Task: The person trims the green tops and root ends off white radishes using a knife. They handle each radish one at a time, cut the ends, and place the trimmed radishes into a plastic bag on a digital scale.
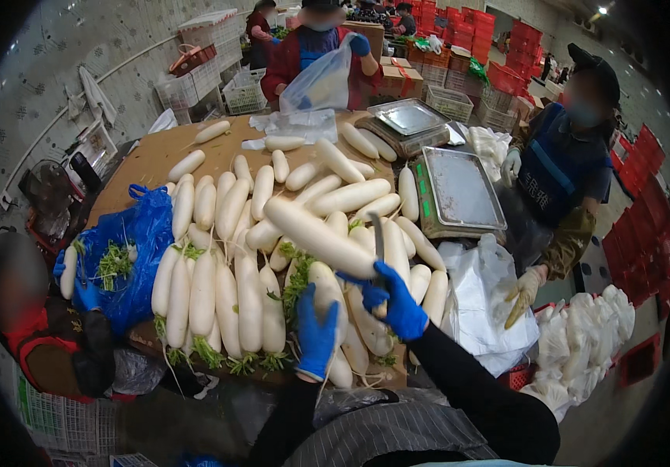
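R hand [399, 305]: blue-gloved, fingers closed round handle of curved-blade knife [379, 240], blade pointing up/away.
Big daikon [315, 233]: lay slantwise over the pile, low end at R hand's fingertips, just beside blade; couldn't tell if R hand gripped it too.
L hand [317, 338]: blue-gloved, thumb + fingers spread about 2nd daikon [326, 284], touching it; couldn't tell if clenched.
Daikon pile [230, 210]: mid-table on cardboard sheet [136, 167], green leaf stubs [206, 354] along near edge.
Scales: flat-pan digital scale [463, 191] R of pile, 2nd scale [409, 118] behind.
Bags: white plastic bags [479, 311] stacked R of pile; blue plastic bag [148, 233] at L, w/ loose greens [113, 266].
Co-workers: L co-worker [59, 342] held small daikon [69, 274]; far co-worker [292, 54] held up clear bag [323, 82]; R co-worker [561, 148] had pale glove [526, 296] nr white bags.
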